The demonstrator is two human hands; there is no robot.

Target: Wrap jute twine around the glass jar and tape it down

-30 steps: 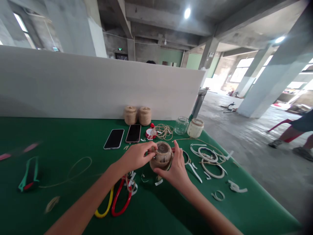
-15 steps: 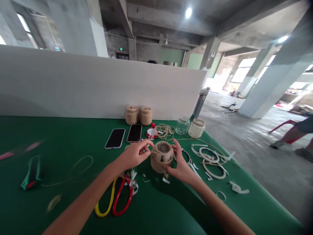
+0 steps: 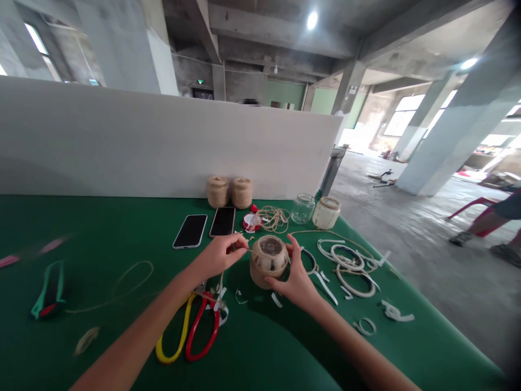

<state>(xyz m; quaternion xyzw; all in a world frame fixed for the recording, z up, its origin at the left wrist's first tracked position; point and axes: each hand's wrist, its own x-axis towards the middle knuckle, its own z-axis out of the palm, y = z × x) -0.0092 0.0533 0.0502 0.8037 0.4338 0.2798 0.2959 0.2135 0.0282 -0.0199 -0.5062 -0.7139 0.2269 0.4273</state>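
Observation:
A glass jar [image 3: 267,266] sits upside down at the middle of the table, its lower sides wound with brown twine and its dark base facing up. My right hand [image 3: 295,277] grips it from the right, thumb in front and fingers behind. To its left, my left hand [image 3: 228,250] pinches a strand of twine [image 3: 251,251] that runs to the jar's side. Below my left forearm lie scissors [image 3: 203,326] with one yellow and one red handle, their blades partly hidden. Twine and white tape scraps lie across them.
Two twine-wrapped jars [image 3: 218,191] stand by the white partition [image 3: 163,146]. Two phones [image 3: 190,231], a red tape roll [image 3: 252,221] and a twine coil [image 3: 273,218] lie before them. A clear jar [image 3: 303,209], a taped jar [image 3: 326,213] and tape rings [image 3: 356,279] are at right.
My left hand has drawn slightly leftward from the jar with the twine strand. My right hand's thumb has shifted a little left across the jar's front.

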